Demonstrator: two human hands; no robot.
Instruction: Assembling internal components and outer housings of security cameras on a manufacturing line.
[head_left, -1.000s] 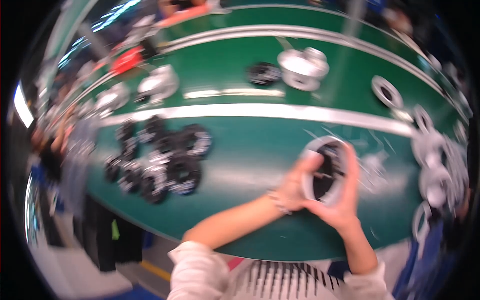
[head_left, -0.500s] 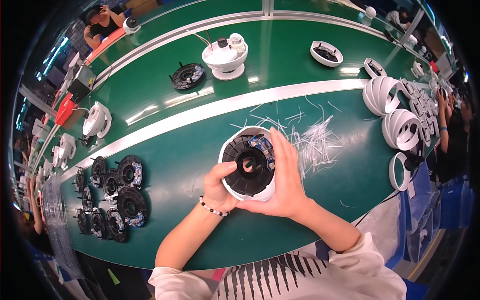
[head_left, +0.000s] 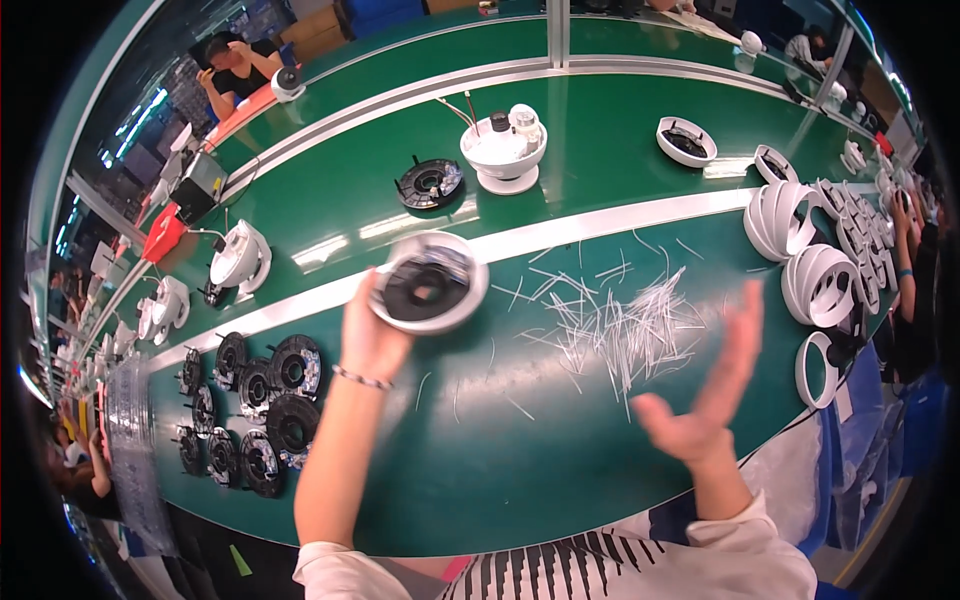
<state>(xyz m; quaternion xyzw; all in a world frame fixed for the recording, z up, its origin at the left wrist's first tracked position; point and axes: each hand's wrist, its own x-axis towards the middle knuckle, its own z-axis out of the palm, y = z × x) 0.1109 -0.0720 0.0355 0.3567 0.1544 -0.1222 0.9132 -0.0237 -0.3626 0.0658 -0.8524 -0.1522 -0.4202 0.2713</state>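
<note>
White plastic is resting against our left hand: its fingers are curling round the lower left side of a ring-shaped housing, partly closed on it. One digit is showing along the outer left wall, while the others are disappearing behind the ring, so we cannot tell how far they are reaching. Inside the rim, a black disc is sitting face up toward us, its central hole showing; motion is blurring the parts near its upper edge. Our held ring is hanging over the table beside the pale rail, tilting slightly.

Well apart from it, our right hand is spreading empty, its fingers pointing up and its thumb stretching out to the left, just beside a loose heap of thin white strips. That heap is lying between our two hands, on the green tabletop.

Farther out, a cluster of black discs with small blue boards is standing to the left of our left forearm. White rings are crowding the right edge. Beyond the rail, a white bowl-shaped unit is standing near another black disc.
</note>
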